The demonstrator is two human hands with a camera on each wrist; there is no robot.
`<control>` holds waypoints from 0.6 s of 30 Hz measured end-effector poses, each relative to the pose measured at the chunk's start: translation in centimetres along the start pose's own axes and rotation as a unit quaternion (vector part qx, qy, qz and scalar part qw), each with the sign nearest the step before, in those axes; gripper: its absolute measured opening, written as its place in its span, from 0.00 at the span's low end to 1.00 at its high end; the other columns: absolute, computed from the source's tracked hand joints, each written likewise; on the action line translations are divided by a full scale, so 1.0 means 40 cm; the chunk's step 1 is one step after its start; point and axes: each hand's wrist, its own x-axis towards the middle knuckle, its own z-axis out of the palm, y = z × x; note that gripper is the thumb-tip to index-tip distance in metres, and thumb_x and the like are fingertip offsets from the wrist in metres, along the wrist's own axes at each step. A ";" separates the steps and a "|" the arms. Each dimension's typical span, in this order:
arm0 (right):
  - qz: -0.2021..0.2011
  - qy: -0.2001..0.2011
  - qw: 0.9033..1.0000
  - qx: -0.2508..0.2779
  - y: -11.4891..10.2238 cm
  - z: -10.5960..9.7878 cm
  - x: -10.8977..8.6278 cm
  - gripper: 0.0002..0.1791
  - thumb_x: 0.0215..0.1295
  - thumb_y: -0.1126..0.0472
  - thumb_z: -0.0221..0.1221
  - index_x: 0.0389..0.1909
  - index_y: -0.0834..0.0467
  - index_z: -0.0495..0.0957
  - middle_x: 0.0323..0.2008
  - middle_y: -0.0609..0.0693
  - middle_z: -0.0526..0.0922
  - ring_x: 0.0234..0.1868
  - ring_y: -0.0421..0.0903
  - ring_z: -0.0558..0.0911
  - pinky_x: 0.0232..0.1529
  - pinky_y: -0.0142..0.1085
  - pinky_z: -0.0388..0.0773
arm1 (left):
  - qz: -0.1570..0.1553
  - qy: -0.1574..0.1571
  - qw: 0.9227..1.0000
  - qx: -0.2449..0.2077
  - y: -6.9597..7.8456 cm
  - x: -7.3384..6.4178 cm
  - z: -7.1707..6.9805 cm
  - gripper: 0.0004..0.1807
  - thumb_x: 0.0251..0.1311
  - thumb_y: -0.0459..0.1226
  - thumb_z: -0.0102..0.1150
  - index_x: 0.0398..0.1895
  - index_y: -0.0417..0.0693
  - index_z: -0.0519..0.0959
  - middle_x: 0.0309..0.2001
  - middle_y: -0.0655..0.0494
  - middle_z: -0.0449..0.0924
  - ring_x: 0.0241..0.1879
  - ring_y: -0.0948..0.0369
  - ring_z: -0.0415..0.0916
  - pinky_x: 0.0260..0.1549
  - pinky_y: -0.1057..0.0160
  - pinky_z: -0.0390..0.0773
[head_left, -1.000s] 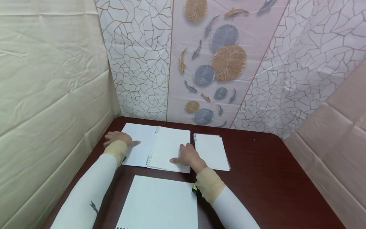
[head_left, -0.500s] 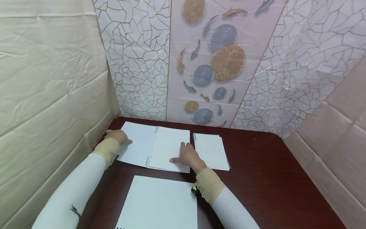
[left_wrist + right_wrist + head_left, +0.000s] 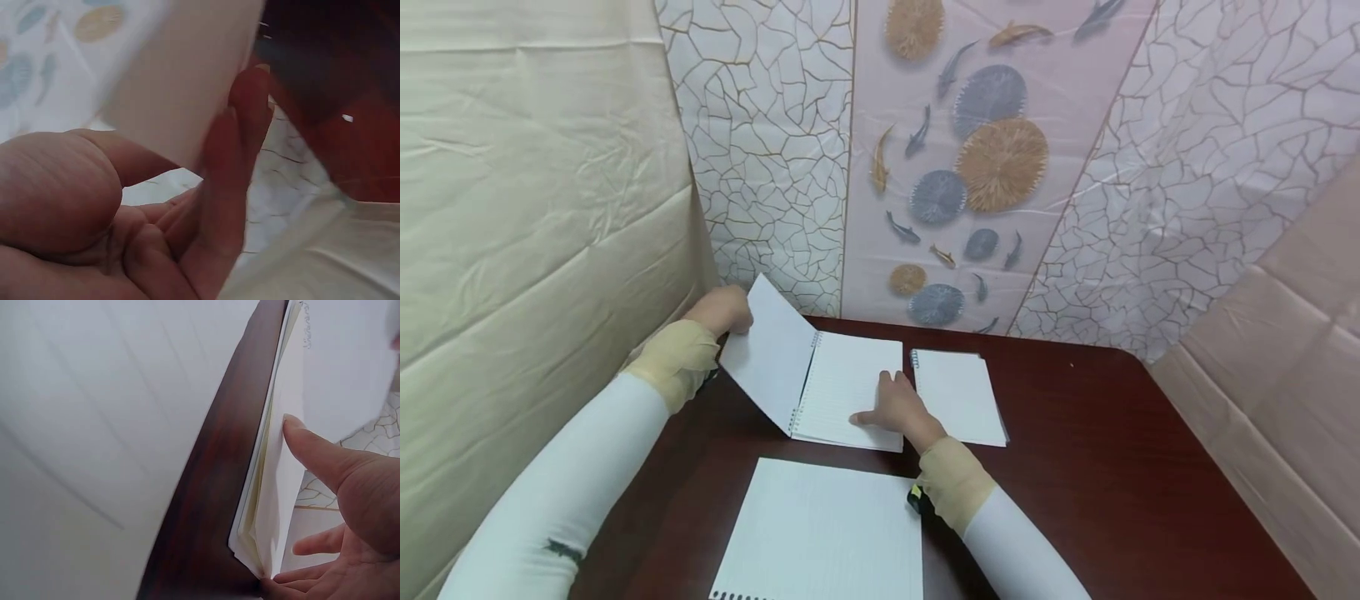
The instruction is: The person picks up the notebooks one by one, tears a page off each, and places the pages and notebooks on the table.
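Observation:
A spiral notebook (image 3: 847,392) lies spread at the back left of the table, its left leaf (image 3: 771,354) raised and tilted up from the coil. My left hand (image 3: 722,310) pinches that leaf by its outer edge. In the left wrist view, the leaf (image 3: 181,75) passes between the thumb and the fingers (image 3: 225,150) of that hand. My right hand (image 3: 901,408) rests on the lined right page. Its thumb (image 3: 312,447) presses the page in the right wrist view, while its other fingers reach past the notebook's edge.
A smaller spiral notebook (image 3: 958,396) lies to the right, partly behind the right hand. A larger lined notebook (image 3: 823,533) lies in front, coil toward me. All are on a dark red-brown table (image 3: 1097,467), with cloth-covered walls (image 3: 535,250) at the left, back and right.
My left hand has moved from the notebook's left edge upward, raising the left leaf off the table. The right hand has stayed on the right page.

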 end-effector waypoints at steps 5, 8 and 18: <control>0.007 0.002 1.000 0.011 0.005 -0.008 -0.010 0.62 0.55 0.36 0.78 0.77 0.73 0.61 0.74 0.71 0.67 0.76 0.63 0.68 0.73 0.51 0.71 | 0.038 0.042 0.998 -0.030 0.075 -0.015 -0.008 0.19 0.65 0.28 0.55 0.54 0.21 0.79 0.48 0.30 0.83 0.42 0.45 0.81 0.44 0.50 0.86; 0.010 0.002 1.000 0.012 0.005 -0.009 -0.014 0.62 0.56 0.36 0.77 0.76 0.73 0.61 0.74 0.71 0.67 0.75 0.63 0.69 0.72 0.51 0.72 | 0.067 0.044 0.996 -0.033 0.125 -0.028 -0.010 0.19 0.65 0.27 0.52 0.56 0.23 0.79 0.50 0.31 0.83 0.41 0.46 0.79 0.44 0.51 0.85; -0.007 -0.009 1.000 -0.017 0.004 0.000 -0.011 0.53 0.60 0.34 0.74 0.69 0.73 0.72 0.73 0.69 0.70 0.77 0.62 0.66 0.72 0.51 0.72 | 0.117 0.018 0.990 -0.072 0.254 -0.037 0.030 0.14 0.74 0.34 0.56 0.49 0.30 0.85 0.44 0.39 0.87 0.34 0.53 0.87 0.39 0.56 0.88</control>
